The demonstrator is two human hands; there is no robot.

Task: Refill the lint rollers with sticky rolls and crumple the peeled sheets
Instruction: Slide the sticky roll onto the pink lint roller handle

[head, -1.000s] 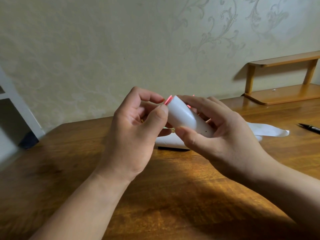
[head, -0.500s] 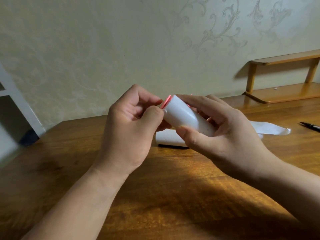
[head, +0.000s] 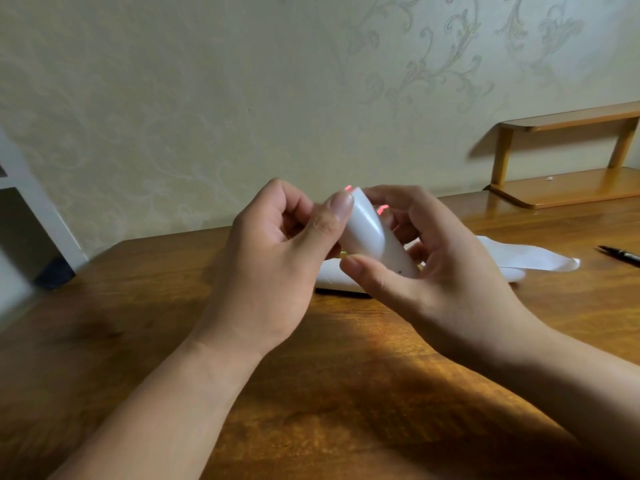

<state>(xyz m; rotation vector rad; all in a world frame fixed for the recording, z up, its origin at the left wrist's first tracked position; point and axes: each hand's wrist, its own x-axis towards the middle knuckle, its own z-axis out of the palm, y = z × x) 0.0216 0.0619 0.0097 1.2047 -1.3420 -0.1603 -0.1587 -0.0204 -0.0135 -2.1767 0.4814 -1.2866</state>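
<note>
Wood-grain table (head: 346,393) lies nearest, bare in front. Above it the right hand (head: 450,271) is closed around a white sticky roll (head: 372,237), while the left hand (head: 277,258) presses its thumb at the roll's upper end, fingers curled. This looks like hunting for the sheet's edge; next comes lifting it. Behind lie white sheets (head: 533,259), a pen (head: 620,253), a shelf (head: 568,188).

Dim, warm light. A brighter patch lies on the desk (head: 349,344) at centre, with soft shadows below the forearms. The left edge of the frame is blurred, and wide-angle distortion bends the desk's far edge.
</note>
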